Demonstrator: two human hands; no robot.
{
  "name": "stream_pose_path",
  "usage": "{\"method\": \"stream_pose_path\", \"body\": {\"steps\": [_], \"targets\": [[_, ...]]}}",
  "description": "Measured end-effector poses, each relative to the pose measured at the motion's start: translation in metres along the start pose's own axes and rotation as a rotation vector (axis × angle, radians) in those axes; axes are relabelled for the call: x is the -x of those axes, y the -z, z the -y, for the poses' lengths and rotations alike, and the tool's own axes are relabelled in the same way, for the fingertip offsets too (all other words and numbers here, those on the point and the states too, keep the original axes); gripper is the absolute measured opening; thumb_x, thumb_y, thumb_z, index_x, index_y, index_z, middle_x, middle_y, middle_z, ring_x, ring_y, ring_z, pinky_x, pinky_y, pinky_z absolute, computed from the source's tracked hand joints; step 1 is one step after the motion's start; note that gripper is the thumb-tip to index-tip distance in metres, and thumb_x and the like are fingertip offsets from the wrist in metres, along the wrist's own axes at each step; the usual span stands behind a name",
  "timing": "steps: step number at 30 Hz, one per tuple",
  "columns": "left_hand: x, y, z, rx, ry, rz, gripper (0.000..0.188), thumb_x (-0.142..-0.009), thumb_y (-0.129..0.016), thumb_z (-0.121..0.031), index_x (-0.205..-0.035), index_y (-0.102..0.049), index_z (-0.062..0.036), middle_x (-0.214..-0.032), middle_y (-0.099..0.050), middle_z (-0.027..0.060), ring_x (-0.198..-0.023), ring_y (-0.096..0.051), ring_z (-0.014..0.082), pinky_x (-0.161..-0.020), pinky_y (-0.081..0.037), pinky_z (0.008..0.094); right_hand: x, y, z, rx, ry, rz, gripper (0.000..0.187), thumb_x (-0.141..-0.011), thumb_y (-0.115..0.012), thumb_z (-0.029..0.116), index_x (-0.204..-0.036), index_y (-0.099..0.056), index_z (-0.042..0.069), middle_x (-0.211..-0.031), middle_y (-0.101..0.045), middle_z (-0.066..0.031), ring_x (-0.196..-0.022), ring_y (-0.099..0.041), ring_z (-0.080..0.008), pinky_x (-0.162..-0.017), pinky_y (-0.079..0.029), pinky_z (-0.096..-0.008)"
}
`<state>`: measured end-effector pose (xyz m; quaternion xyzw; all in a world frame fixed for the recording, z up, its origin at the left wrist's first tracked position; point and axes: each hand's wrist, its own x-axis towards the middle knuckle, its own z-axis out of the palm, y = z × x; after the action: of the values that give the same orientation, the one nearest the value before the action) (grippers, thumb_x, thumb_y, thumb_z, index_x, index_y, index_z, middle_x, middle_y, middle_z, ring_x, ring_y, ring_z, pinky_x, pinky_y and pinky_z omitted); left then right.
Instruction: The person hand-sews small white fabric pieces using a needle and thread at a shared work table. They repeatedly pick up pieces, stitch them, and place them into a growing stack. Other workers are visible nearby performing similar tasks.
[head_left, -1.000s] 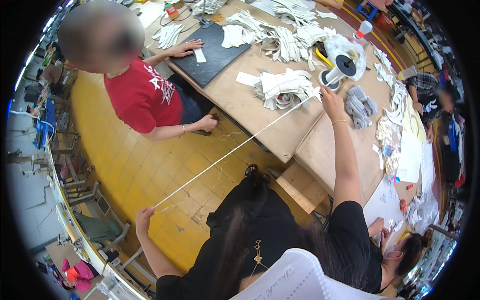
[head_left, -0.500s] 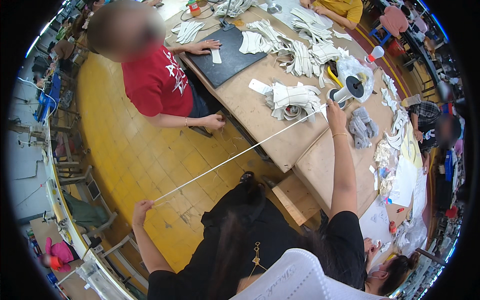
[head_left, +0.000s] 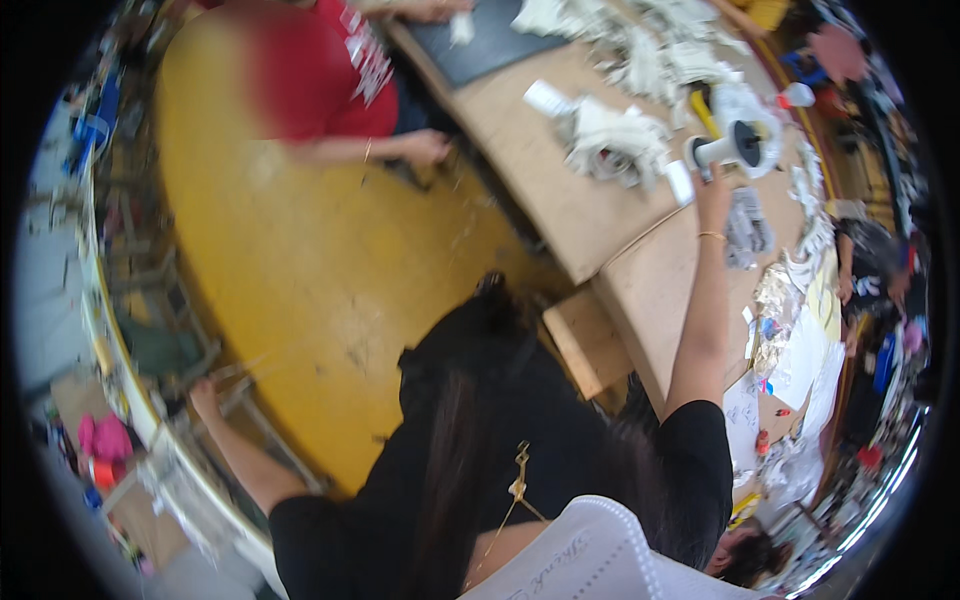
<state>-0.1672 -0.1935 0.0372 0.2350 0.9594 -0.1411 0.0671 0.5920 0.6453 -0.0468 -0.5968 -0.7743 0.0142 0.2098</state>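
My left hand [head_left: 205, 398] is stretched far out to the lower left, blurred, its fingers closed. A pale cord [head_left: 240, 368] trails from it over the yellow floor and fades from sight in the blur. Over the table, my right hand [head_left: 713, 195] is raised just below a white spool [head_left: 715, 152] with a dark end disc. Its fingers look closed close to the spool's shaft; what they grip is too blurred to make out. A bundle of white cut pieces [head_left: 615, 140] lies left of the spool, and a grey bundle [head_left: 746, 228] lies right of my wrist.
A brown-covered table [head_left: 540, 200] runs along the right, with white pieces, papers [head_left: 800, 365] and plastic bags on it. A person in a red shirt [head_left: 330, 80] stands at the far left side, one hand on a dark board [head_left: 480, 40]. A wooden box [head_left: 588, 340] juts out beneath the table edge.
My left hand has moved outward to the left and farther from the spool. My right hand stays by the spool. The view has shifted, and the cord, taut and clear before, is mostly lost in blur.
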Motion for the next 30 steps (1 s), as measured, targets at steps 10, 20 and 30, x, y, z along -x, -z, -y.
{"method": "stream_pose_path", "body": {"steps": [10, 20, 30], "targets": [[0.023, 0.074, 0.027, 0.577, 1.288, -0.755, 0.108, -0.085, -0.042, -0.076, -0.158, 0.01, -0.0151, -0.158, 0.011, 0.0352, -0.144, 0.0, 0.0584, -0.112, -0.013, 0.0689, -0.009, 0.033, 0.004, 0.091, 0.016, -0.03, 0.035, -0.09, -0.07, 0.032, -0.103, -0.061, 0.002, -0.092, -0.072, -0.0163, -0.085, -0.071, -0.032, -0.075, -0.053, -0.0408], [-0.057, 0.079, -0.109, 0.702, 0.569, -0.751, 0.114, -0.082, -0.074, -0.049, -0.152, -0.003, 0.0061, -0.154, -0.012, 0.0397, -0.142, -0.021, 0.0514, -0.117, -0.023, 0.0505, -0.005, 0.04, -0.005, -0.486, -0.502, -0.186, 0.048, -0.081, -0.08, 0.027, -0.106, -0.055, -0.005, -0.084, -0.072, -0.0158, -0.067, -0.071, -0.0172, -0.05, -0.054, -0.0276], [0.044, 0.01, -0.477, 0.798, -0.54, 0.178, 0.074, -0.09, -0.069, -0.031, -0.151, -0.032, -0.0107, -0.147, -0.043, 0.0205, -0.133, -0.044, 0.0367, -0.113, -0.033, 0.0437, 0.017, 0.019, -0.05, -1.189, -0.858, -0.233, 0.035, -0.085, -0.073, 0.009, -0.104, -0.048, -0.003, -0.087, -0.068, -0.0172, -0.073, -0.072, -0.0257, -0.047, -0.051, -0.0287]]}}
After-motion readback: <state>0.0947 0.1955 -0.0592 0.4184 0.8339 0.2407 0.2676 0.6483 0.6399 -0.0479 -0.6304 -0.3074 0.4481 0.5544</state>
